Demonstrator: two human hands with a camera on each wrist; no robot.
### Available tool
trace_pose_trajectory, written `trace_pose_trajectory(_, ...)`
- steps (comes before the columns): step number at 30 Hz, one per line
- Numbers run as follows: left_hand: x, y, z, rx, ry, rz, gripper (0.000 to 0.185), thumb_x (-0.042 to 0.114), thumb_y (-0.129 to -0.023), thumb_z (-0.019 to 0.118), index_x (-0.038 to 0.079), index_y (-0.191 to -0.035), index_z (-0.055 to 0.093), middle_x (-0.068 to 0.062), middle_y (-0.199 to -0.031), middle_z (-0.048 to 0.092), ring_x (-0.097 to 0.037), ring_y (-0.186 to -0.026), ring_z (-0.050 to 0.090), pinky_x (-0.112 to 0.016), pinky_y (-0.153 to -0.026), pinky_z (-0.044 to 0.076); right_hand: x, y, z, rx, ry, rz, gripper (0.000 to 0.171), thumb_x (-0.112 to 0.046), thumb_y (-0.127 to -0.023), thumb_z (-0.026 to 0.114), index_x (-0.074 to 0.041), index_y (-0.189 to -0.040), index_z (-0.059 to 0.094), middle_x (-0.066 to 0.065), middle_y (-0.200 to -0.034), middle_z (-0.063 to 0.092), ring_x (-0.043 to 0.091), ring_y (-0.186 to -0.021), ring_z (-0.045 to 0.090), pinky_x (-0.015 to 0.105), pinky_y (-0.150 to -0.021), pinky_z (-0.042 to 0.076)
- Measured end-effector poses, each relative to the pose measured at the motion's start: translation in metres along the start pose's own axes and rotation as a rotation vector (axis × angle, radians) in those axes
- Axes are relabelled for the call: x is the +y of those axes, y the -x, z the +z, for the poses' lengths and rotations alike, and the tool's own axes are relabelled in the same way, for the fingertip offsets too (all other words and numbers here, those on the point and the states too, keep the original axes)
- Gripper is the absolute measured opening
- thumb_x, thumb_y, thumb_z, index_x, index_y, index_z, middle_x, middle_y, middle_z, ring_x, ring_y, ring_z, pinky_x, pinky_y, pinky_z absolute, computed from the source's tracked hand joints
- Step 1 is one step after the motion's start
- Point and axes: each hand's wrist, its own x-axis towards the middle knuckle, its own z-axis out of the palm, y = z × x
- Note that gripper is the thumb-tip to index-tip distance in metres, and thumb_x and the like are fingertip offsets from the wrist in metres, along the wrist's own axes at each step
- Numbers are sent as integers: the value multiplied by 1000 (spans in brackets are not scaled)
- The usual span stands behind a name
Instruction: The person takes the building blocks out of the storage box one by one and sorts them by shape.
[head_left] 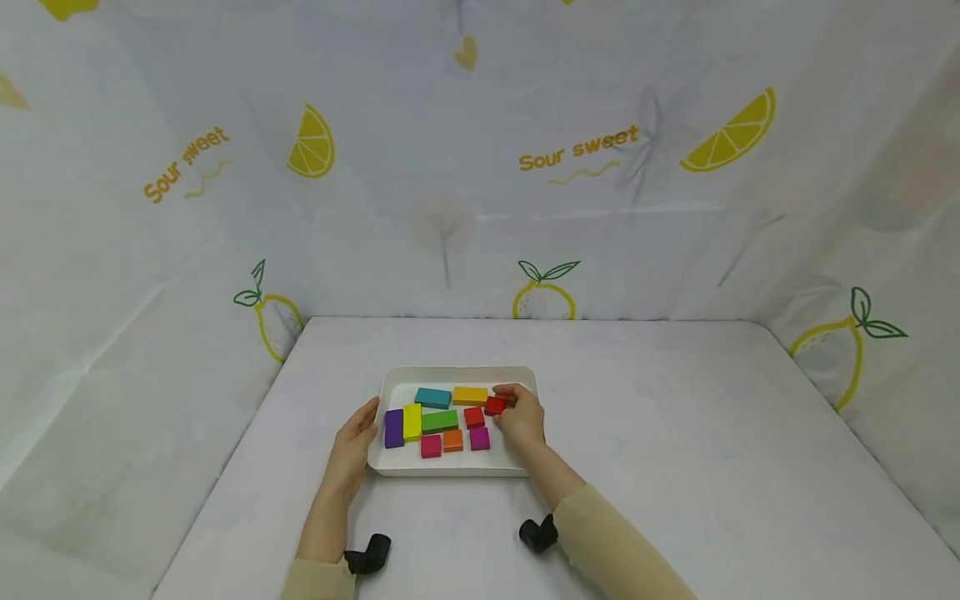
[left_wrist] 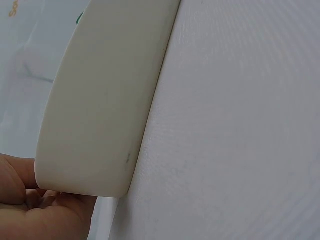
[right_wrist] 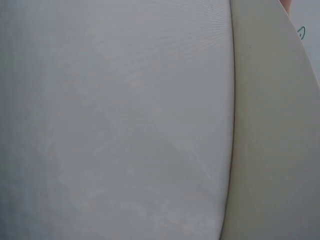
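Note:
A white tray (head_left: 450,467) sits on the table and holds several coloured blocks. Teal (head_left: 432,397) and yellow-orange (head_left: 470,395) blocks lie at the back. A purple block (head_left: 393,428), a yellow block (head_left: 412,422) and a green block (head_left: 439,421) lie in the middle, pink, orange and magenta squares at the front. My left hand (head_left: 358,437) holds the tray's left rim; the left wrist view shows the tray wall (left_wrist: 100,100) against my palm (left_wrist: 45,212). My right hand (head_left: 517,414) pinches a small red block (head_left: 495,406) inside the tray, beside another red block (head_left: 473,417).
The white table (head_left: 675,433) is walled on three sides by a lemon-print cloth (head_left: 525,167). Black wrist mounts (head_left: 369,554) show near both forearms. The right wrist view shows only table surface (right_wrist: 125,125) and the tray's outer wall (right_wrist: 270,150).

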Motion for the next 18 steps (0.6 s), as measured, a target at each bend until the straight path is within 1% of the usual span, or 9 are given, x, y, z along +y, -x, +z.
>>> trace_pose_trajectory(6, 1, 2, 0, 7, -12, -8, 50, 6, -106, 33, 4, -155, 26, -22, -164, 21, -36, -155, 16, -51, -127, 17, -2, 2, -1, -20, -16, 29, 41, 14, -82, 64, -8, -116, 67, 13, -117, 68, 27, -107, 60, 40, -98, 57)
trace_pose_trajectory(12, 1, 1, 0, 1, -5, -7, 50, 5, -106, 32, 3, -155, 26, -22, -164, 21, -36, -155, 16, -51, -127, 17, -5, 3, -2, -6, -20, 15, 41, 13, -81, 66, -7, -117, 67, 14, -117, 68, 28, -108, 61, 40, -98, 57)
trace_pose_trajectory(15, 1, 0, -1, -2, -7, -10, 50, 6, -106, 32, 3, -155, 26, -22, -164, 21, -35, -155, 16, -51, -127, 17, -12, 5, -9, -4, -37, -3, 42, 13, -81, 66, -6, -118, 67, 15, -119, 68, 30, -109, 61, 40, -98, 57)
trace_pose_trajectory(18, 1, 0, -1, -6, -14, -10, 50, 6, -106, 32, 4, -156, 25, -22, -164, 21, -35, -155, 15, -51, -127, 16, -21, 3, -21, -4, -68, -31, 41, 12, -82, 67, -6, -120, 67, 15, -121, 68, 31, -111, 62, 41, -102, 55)
